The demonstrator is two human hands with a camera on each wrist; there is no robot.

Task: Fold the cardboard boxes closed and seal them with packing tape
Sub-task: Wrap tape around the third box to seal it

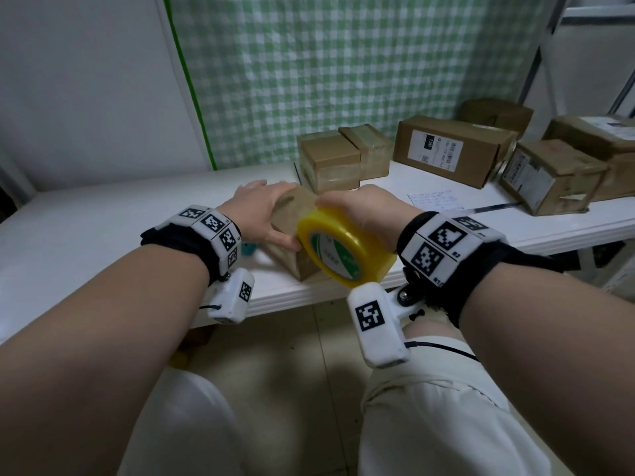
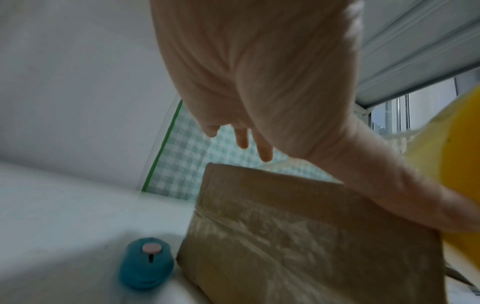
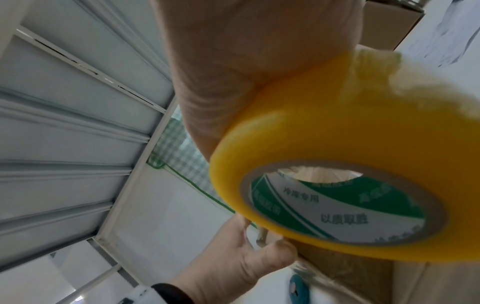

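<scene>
Right now your closed cardboard box [image 1: 292, 231] sits at the near edge of the white desk [image 1: 103, 228], its flaps down and a wrinkled layer of clear tape across its side; nothing of its contents shows. Your left hand [image 1: 261, 211] lies over the top of the box with the fingers [image 2: 241, 137] straight and spread, the thumb pressed against the near face, so it steadies the box without curling round it. Your right hand [image 1: 364, 207] grips the yellow tape roll [image 1: 343, 249] from above, fingers wrapped over its outer rim, and holds it tilted against the box's right corner. From the right wrist view the roll's core carries a green and white label with Chinese characters, among them 以质取胜 and 冷库专用. Just beside the box on your left stands a small teal gadget [image 2: 146, 265] with a pink button on top. Further back on the desk, sealed boxes [image 1: 343, 156] stand in a group; one larger box [image 1: 453, 149] bears a white shipping label reading "15H" with a barcode, and another [image 1: 543, 176] has a printed label too small to read. A handwritten paper note [image 1: 433, 199] lies flat near them
</scene>
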